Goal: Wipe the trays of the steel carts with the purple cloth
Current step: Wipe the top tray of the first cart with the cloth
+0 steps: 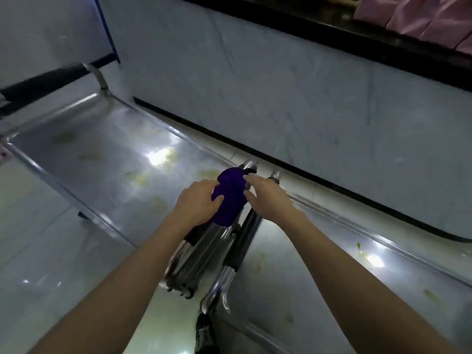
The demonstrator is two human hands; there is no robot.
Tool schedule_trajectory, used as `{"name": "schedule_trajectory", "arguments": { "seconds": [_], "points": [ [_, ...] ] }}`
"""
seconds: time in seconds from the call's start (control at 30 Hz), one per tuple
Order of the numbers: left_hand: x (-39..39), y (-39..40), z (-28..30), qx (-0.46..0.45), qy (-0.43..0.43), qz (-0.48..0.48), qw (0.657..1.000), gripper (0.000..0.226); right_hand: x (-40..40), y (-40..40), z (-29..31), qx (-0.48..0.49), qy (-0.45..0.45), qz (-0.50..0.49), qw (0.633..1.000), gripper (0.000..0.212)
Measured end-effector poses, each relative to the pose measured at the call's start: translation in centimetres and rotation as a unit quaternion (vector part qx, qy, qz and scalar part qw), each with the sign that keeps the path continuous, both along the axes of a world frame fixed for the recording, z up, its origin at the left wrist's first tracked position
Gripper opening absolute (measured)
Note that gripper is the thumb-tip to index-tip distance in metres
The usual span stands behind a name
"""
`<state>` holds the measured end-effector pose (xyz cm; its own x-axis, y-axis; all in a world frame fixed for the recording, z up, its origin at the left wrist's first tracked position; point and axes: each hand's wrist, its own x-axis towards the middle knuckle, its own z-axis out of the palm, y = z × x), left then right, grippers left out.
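The purple cloth (229, 198) sits bunched on top of the handle bars where two steel carts meet end to end, right between both hands. Its long axis runs away from the person, along the handles. The left hand (198, 205) lies against the cloth's left side, fingers (217, 200) curled onto the fabric so that they grip it; the right hand (265, 198) comes at it from the right, its fingers (249, 178) spread a little and touching the cloth's upper edge (whether they pinch it or merely rest there cannot be told through the blur). Both hands are about equally near, but the left has the firmer hold.

The left cart's tray (97, 154) stretches away to the left of the cloth, with yellowish smears across the steel; the right cart's tray (319, 259) lies to the right and nearer the person, also spotted with greenish bits. Neither looks wiped yet, so the cloth probably has to come off the handles and down onto one tray, and the left one lies closest to the gripping hand.
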<state>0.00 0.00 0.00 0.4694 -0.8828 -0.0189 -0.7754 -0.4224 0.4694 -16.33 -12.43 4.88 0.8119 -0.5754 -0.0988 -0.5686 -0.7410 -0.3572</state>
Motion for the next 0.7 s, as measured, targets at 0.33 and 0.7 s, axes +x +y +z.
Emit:
{"name": "schedule_trajectory", "arguments": {
  "seconds": [0.33,0.7],
  "points": [
    [0.9,0.1,-2.7,0.057,0.158,0.033,0.985,0.062,3.5,0.3,-4.4,0.074,0.014,-0.050,0.996,0.060],
    [-0.2,0.1,-3.1,-0.011,0.183,0.092,0.979,0.054,3.9,0.5,-5.6,-0.010,0.044,-0.012,0.999,0.061]
  ]
}}
